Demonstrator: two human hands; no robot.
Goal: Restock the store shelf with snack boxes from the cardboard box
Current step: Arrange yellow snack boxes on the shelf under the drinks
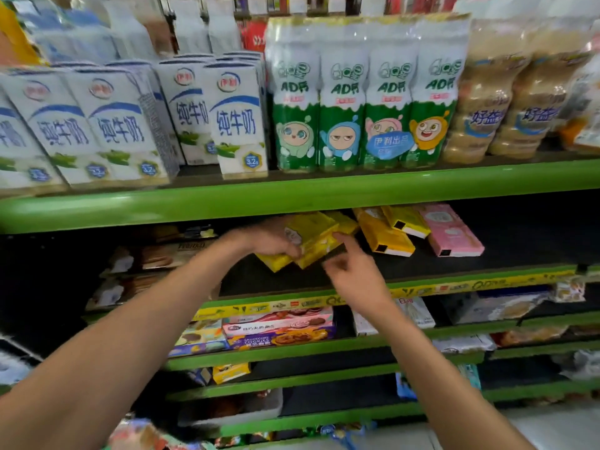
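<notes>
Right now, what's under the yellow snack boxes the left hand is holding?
The dark shelf surface. The yellow snack boxes tilt above it, gripped by the left hand; their far ends are hidden under the green shelf lip.

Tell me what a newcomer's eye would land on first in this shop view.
First, the two bare arms reaching into the dark second shelf: the left hand grips yellow snack boxes, and the right hand touches them with loose fingers. Above, on the green shelf edge, stand white milk cartons on the left and green cartoon drink bottles in the middle. A pink box lies right of more yellow ones.
</notes>
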